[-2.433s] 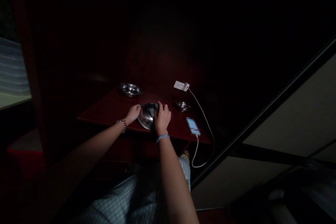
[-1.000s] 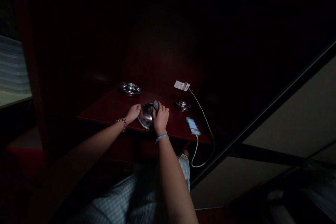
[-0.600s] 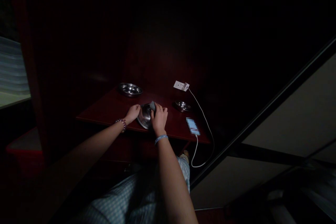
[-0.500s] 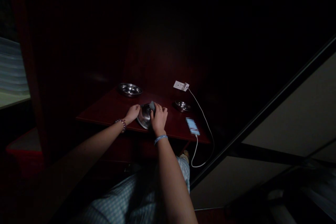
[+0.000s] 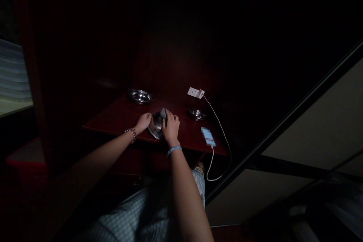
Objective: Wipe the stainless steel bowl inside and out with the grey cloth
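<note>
A shiny steel bowl [image 5: 155, 126] is tilted at the front of the dark red table, its rounded outer side turned up. My left hand [image 5: 143, 121] is closed on its left rim, thumb and fingers pressed together. Over the bowl's right side lies my right hand [image 5: 171, 127], with its fingers curled round a grey cloth [image 5: 163, 113] that touches the metal. Whether the grey piece is cloth or a soft pad is hard to tell in the dim light. My right palm hides part of the bowl.
A larger steel dish [image 5: 140, 97] sits at the table's back left, a smaller steel dish [image 5: 197, 115] to the right. A phone [image 5: 208, 136] lies near the right edge, its white cable [image 5: 218, 119] running to a wall socket [image 5: 194, 92]. Stacked clear plastic containers [image 5: 14, 73] stand far left.
My right hand and the grey cloth have shifted slightly to the left across the bowl. My left hand and the bowl stay in place.
</note>
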`<state>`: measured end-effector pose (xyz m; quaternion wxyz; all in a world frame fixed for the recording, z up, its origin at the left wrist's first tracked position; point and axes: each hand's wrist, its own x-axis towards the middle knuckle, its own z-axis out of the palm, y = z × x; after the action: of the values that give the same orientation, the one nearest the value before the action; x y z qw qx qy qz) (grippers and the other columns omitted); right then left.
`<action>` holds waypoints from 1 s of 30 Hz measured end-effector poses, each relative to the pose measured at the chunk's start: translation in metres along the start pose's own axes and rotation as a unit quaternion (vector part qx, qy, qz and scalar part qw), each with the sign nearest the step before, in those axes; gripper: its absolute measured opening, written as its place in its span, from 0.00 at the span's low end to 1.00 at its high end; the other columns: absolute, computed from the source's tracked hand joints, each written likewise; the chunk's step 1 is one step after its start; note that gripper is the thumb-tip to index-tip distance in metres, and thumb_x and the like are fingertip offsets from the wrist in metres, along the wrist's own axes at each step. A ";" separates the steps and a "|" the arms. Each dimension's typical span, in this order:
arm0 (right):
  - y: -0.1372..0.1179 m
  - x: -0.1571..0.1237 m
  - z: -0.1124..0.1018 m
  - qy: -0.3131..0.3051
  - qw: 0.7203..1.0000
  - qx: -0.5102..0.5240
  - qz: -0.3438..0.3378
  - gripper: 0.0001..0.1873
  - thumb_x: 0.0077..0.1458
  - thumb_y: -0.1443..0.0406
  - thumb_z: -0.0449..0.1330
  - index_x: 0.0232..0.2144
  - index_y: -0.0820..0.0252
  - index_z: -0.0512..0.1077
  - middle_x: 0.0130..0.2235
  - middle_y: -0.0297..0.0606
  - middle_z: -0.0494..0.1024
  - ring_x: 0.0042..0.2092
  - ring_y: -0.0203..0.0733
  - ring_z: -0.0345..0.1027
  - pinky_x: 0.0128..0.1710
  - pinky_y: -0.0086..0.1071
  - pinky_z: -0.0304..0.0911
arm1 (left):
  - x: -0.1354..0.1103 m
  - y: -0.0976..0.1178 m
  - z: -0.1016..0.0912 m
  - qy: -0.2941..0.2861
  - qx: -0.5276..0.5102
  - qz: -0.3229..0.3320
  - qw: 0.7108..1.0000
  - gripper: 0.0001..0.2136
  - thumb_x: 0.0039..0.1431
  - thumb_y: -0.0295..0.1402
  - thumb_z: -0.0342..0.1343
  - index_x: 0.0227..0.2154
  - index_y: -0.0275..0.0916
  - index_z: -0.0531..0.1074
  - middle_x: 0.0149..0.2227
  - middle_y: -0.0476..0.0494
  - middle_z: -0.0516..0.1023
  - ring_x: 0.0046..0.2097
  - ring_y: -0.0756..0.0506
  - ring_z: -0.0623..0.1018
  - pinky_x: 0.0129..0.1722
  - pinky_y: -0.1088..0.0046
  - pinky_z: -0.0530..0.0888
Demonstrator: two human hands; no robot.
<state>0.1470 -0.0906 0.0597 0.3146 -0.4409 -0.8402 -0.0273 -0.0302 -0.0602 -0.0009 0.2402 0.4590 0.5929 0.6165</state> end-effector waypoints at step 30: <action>-0.022 -0.005 -0.010 -0.039 0.991 0.000 -0.125 0.26 0.69 0.65 0.56 0.67 0.48 0.69 0.67 0.34 0.74 0.64 0.51 0.62 0.64 0.45 0.59 | 0.000 0.003 -0.003 -0.016 -0.002 0.015 1.000 0.04 0.47 0.29 0.54 0.25 0.40 0.74 0.31 0.41 0.83 0.38 0.39 0.80 0.44 0.63 0.76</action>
<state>0.1376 -0.1112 0.0697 0.2759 -0.3329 -0.9003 -0.0498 -0.0318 -0.0619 0.0020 0.2407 0.4774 0.5808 0.6139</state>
